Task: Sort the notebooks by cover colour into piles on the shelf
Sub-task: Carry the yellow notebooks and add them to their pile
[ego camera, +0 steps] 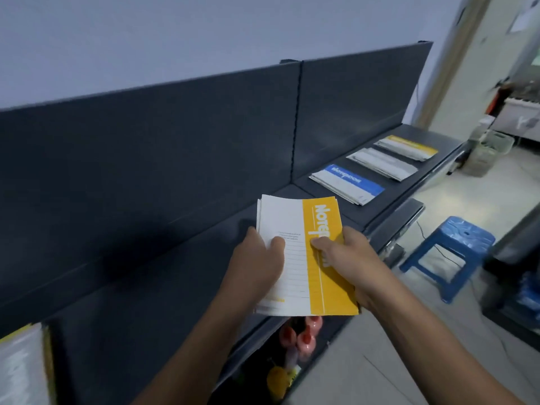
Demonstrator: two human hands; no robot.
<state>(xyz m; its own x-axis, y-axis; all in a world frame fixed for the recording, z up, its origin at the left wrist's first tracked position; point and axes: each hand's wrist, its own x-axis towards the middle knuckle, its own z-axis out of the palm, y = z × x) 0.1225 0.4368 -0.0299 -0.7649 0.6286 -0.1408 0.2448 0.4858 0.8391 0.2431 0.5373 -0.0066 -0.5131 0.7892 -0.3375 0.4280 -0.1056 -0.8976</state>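
Yellow notebooks (304, 258) held by left hand (257, 258) and right hand (347, 252); fingers curled round side edges, thumbs atop cover.

Both hands — left hand (257, 258), right hand (344, 255) — grip a yellow notebook (304, 258) above the dark shelf (163, 287)

This looks like a small shop or its stockroom. A long dark metal display shelf (175, 287) with a tall back panel (175, 141) runs from seven o'clock to two o'clock along a pale wall (175, 39). Matching printed notebooks lie on it like stock: a blue pile (350, 182), a grey pile (382, 163) and a yellow pile (409, 147) toward one o'clock, plus a held stack (292, 223) at centre. Pink bottles (304, 337) stand on a lower tier at six o'clock. A blue plastic stool (450, 252) sits on the tiled floor (380, 361) at three o'clock.
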